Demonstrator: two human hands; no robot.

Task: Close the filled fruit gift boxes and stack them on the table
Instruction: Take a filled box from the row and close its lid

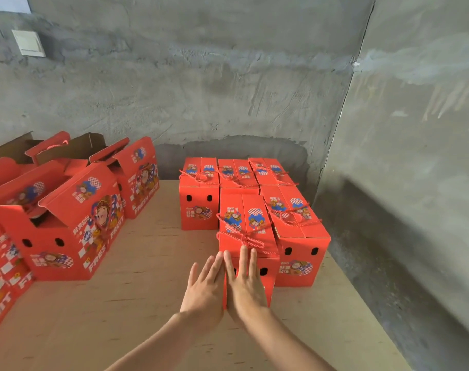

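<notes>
Closed box (244, 223) at 12 o'clock: filled, prob. heavy, stiff card. L hand (205, 287), R hand (245, 286) flat on near end, fingers (244, 259) straight, gripping nothing. Push low.

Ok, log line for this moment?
step: pressing closed box beside closed group | left hand: flat, at its near-left edge | right hand: flat on its near face | open boxes: table left

Rough grey concrete wall (201, 76) behind; white switch plate (28, 43) mounted upper left.
</notes>
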